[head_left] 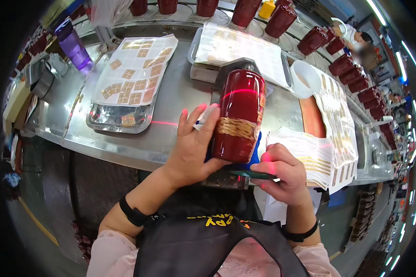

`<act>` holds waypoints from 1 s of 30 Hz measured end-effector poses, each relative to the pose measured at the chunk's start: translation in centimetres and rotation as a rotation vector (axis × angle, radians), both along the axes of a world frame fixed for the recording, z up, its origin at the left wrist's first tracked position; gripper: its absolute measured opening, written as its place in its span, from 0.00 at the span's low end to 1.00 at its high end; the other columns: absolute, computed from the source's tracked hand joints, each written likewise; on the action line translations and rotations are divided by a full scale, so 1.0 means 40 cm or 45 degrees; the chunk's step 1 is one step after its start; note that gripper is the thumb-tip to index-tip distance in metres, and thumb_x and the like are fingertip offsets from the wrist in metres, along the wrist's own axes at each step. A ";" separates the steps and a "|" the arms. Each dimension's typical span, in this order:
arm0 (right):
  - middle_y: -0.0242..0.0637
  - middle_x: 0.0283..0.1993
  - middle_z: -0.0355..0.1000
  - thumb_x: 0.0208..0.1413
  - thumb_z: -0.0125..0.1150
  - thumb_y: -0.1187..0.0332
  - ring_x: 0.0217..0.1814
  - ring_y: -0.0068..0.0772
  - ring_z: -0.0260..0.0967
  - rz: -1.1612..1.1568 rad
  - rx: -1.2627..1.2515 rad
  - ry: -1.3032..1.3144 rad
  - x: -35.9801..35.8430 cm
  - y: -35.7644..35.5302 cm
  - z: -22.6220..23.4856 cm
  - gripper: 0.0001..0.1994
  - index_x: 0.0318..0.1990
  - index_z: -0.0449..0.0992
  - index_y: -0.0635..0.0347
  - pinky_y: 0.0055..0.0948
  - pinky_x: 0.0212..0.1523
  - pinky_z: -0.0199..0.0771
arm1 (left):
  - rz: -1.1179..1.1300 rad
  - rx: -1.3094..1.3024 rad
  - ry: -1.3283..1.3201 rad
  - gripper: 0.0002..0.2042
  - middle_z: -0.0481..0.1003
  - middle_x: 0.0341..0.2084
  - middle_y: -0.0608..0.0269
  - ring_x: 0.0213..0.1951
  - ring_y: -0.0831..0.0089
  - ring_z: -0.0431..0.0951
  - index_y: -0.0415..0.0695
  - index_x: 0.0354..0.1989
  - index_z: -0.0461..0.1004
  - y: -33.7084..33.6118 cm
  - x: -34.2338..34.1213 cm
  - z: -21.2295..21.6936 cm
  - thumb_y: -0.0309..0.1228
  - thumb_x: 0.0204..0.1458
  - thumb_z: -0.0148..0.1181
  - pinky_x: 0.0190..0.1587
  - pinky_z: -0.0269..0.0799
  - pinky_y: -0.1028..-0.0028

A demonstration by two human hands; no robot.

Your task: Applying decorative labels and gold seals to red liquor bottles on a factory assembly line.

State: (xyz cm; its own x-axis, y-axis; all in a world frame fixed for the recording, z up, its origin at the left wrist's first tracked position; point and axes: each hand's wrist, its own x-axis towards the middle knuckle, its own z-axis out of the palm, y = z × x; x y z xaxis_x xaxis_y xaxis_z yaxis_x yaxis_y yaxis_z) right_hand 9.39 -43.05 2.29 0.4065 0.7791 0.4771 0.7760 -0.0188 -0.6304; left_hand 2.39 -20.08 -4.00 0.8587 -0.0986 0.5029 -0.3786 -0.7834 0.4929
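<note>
A glossy dark red bottle with a woven gold band lies tilted in a holder at the bench's front edge, base toward me. My left hand steadies its left side, thumb by the base and the other fingers spread upward. White wrapping shows around a fingertip. In my right hand, closed just right of the base, is a thin dark green tool; its exact kind is unclear. Blue material shows beneath the bottle. Red laser lines cross the bottle and my right fingers.
Gold sticker pieces lie on a white sheet over a metal tray at left. More sticker sheets lie right, near a white cup. A purple bottle stands far left. Red bottles line a curved conveyor behind.
</note>
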 end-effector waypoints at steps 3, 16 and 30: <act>0.36 0.35 0.70 0.36 0.71 0.79 0.34 0.37 0.66 -0.360 0.049 -0.125 0.002 -0.003 -0.002 0.19 0.41 0.78 0.57 0.32 0.35 0.66 | -0.017 0.004 0.189 0.49 0.67 0.57 0.45 0.68 0.43 0.47 0.32 0.68 0.47 0.007 -0.004 -0.020 0.56 0.48 0.61 0.67 0.32 0.43; 0.35 0.34 0.71 0.40 0.70 0.76 0.34 0.33 0.66 -0.226 0.164 0.278 -0.023 -0.016 -0.037 0.15 0.39 0.77 0.59 0.29 0.35 0.65 | -0.014 0.106 -0.060 0.42 0.70 0.56 0.49 0.67 0.43 0.51 0.36 0.66 0.56 -0.010 -0.037 0.017 0.56 0.50 0.57 0.68 0.32 0.42; 0.50 0.61 0.65 0.45 0.54 0.85 0.58 0.52 0.65 -0.949 -0.211 -0.080 -0.009 -0.284 -0.061 0.21 0.49 0.75 0.62 0.38 0.59 0.66 | 0.006 0.240 -0.216 0.30 0.56 0.63 0.32 0.67 0.42 0.53 0.33 0.65 0.55 0.002 -0.054 -0.013 0.42 0.60 0.49 0.68 0.38 0.46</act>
